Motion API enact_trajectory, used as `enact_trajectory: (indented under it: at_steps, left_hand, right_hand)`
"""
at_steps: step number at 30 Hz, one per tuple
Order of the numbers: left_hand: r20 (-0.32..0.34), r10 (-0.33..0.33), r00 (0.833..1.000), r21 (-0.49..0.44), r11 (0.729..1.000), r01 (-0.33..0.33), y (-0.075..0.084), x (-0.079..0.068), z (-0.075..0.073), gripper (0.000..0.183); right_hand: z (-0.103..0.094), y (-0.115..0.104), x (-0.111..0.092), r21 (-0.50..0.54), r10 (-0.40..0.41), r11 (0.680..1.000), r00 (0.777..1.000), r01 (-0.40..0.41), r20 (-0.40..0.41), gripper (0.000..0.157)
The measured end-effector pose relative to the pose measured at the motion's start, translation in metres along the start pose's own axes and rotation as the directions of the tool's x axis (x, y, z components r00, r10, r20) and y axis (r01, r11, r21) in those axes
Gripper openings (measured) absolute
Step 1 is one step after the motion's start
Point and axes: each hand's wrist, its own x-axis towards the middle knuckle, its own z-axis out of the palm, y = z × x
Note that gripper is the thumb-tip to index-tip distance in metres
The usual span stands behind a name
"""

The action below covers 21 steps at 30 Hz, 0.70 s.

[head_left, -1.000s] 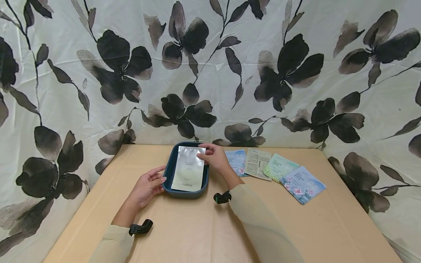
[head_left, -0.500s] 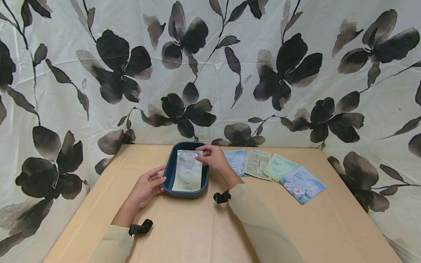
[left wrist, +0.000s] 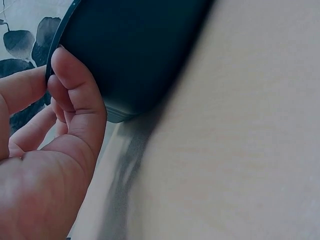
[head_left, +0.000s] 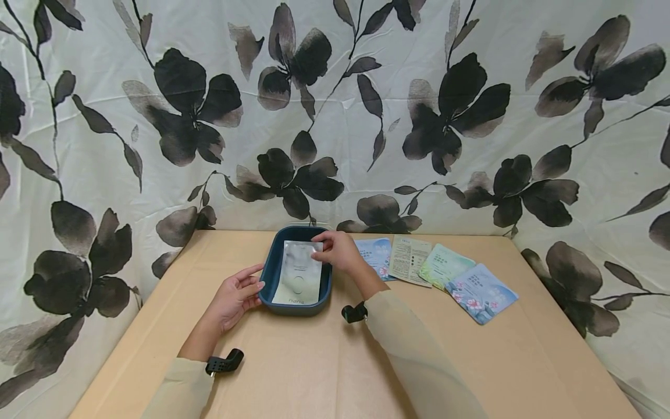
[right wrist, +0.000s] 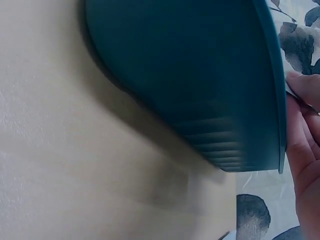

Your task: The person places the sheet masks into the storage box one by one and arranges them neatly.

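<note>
A dark teal plastic bin (head_left: 295, 310) stands near the far edge of the table. My left hand (head_left: 238, 299) pinches its left rim between thumb and fingers; the left wrist view shows the thumb (left wrist: 75, 80) at that rim. Inside the bin is a silver foil sachet (head_left: 299, 273) with faint print, its lower end toward me. At its upper right corner my right hand (head_left: 340, 253) holds it between thumb and fingers, reaching over the bin's right rim. In the right wrist view a thin edge of the sachet (right wrist: 290, 91) shows between the fingers; the bin wall hides the rest.
To the right of the bin several flat printed sachets lie fanned out: a blue one (head_left: 376, 256), a cream one with text (head_left: 410, 260), a green one (head_left: 445, 266) and a blue floral one (head_left: 481, 294). Behind the table (head_left: 293, 372) hangs a floral curtain (head_left: 361, 139).
The foil sachet's top edge has sunk lower in the bin, and its face has tilted slightly. My right hand shifted a little left with it. The left hand and bin stay put.
</note>
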Motion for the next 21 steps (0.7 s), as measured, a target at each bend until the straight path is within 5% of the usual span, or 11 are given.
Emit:
enact_trajectory:
  at_steps: [21]
  left_hand:
    - [-0.012, 0.006, 1.000, -0.001, 1.000, -0.006, -0.001, 0.003, 0.002, 0.066]
  right_hand:
    - [-0.008, -0.007, 0.015, -0.219, 0.079, 0.974, 0.994, -0.061, 0.071, 0.033]
